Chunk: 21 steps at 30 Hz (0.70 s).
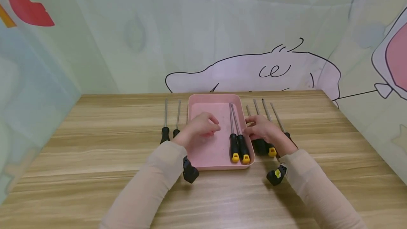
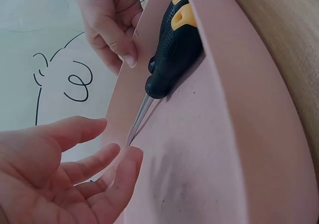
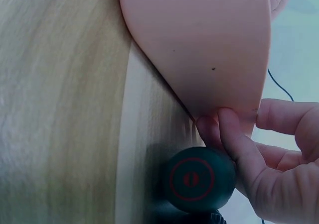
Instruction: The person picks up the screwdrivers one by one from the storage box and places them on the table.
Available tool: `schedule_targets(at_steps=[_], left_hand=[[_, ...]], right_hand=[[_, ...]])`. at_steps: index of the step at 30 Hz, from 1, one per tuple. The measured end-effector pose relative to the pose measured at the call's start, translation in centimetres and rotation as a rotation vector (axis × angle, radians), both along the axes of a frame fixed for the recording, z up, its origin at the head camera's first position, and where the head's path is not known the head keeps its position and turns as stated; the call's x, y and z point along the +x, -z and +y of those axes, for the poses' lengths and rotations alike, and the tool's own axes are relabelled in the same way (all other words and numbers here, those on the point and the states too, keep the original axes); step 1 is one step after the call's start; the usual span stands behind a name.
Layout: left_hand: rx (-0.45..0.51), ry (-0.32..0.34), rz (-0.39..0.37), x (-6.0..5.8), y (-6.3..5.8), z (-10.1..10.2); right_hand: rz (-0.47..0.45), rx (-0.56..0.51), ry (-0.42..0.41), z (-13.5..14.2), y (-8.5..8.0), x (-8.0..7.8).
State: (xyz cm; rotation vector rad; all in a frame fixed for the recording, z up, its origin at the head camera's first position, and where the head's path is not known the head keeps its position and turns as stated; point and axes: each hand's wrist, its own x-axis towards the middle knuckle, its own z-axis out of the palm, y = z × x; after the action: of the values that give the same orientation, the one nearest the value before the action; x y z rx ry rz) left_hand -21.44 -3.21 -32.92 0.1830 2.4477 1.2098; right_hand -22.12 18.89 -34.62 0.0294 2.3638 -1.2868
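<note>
A pink tray [image 1: 211, 151] sits on the table with two screwdrivers in it, side by side along its right wall. Their black handles [image 1: 234, 146] have yellow ends. My left hand [image 1: 201, 126] hovers over the left half of the tray, fingers loosely bent and nothing between them. At the tray's right wall, my right hand [image 1: 262, 130] pinches the rim, thumb over the inside and fingers against the outside. Just under that hand, a screwdriver with a dark, round handle end [image 3: 199, 179] lies beside the tray; the hand partly covers several screwdrivers there.
Left of the tray lie two black-handled screwdrivers [image 1: 165, 133], one partly behind my left arm. Right of it, several more screwdrivers [image 1: 278, 117] point toward the back edge. A printed cloth [image 1: 143, 38] hangs behind the wooden table [image 1: 95, 133].
</note>
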Motion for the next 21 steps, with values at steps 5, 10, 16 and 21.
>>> schedule_targets(at_steps=[5, 10, 16, 21], left_hand=[[0.0, 0.019, -0.008, 0.0, 0.3, 0.6], [0.014, 0.012, -0.035, 0.1, 0.7, 1.1], [0.035, 0.005, -0.05, 0.0, 1.0, 1.7], [0.056, 0.015, -0.061, 0.1, 1.1, 2.2]], right_hand=[[0.002, -0.003, -0.001, -0.1, 0.0, 0.0], [0.007, -0.005, -0.006, -0.1, 0.0, 0.1], [0.008, -0.003, -0.006, -0.1, 0.0, 0.0], [0.001, 0.0, -0.002, 0.0, 0.0, 0.0]])
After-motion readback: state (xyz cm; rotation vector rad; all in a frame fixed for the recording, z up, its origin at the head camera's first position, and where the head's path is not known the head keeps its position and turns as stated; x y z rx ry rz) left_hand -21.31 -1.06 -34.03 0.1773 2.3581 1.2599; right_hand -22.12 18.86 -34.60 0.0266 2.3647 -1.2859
